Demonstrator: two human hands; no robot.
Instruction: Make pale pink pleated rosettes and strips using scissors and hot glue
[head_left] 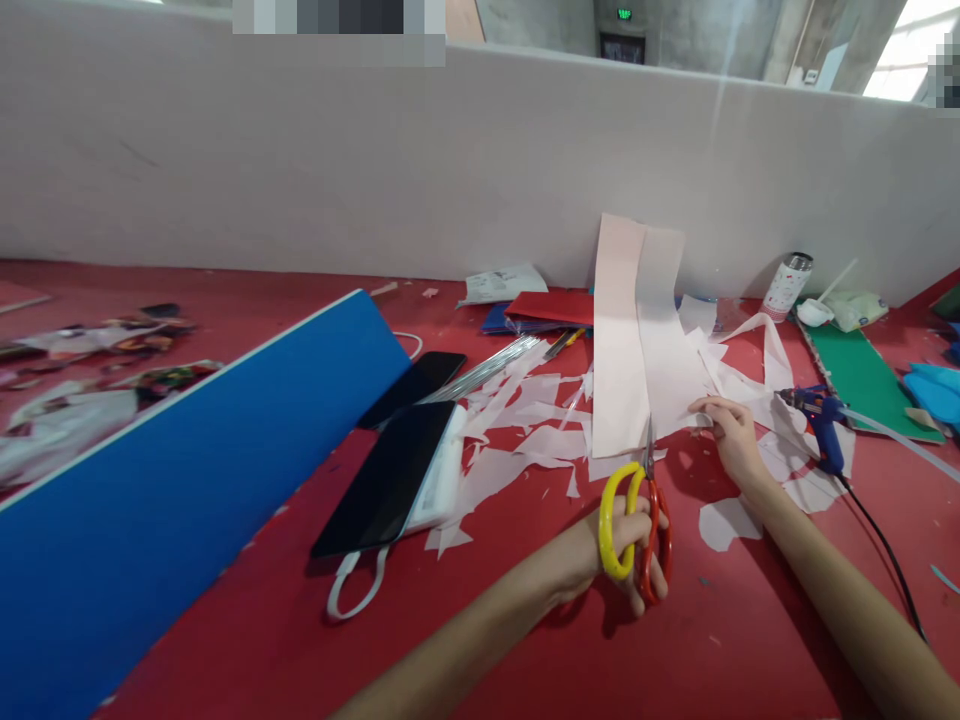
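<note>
My left hand (634,550) grips a pair of scissors (616,530) with one yellow and one red handle. Their blades point away from me and meet the near end of a long pale pink paper sheet (660,310), which a slit divides into two strips. The far end of the sheet rises against the grey partition. To the right, my right hand (731,430) pinches the sheet's right near corner between thumb and fingers. White paper scraps (555,445) lie around both sides of the sheet.
A blue glue gun (821,415) with a black cord lies at right by a green board (870,375). A bottle (787,287) stands behind it. At left are a phone (386,480) on a white power bank and an upright blue board (225,470). The grey partition (337,150) closes off the back.
</note>
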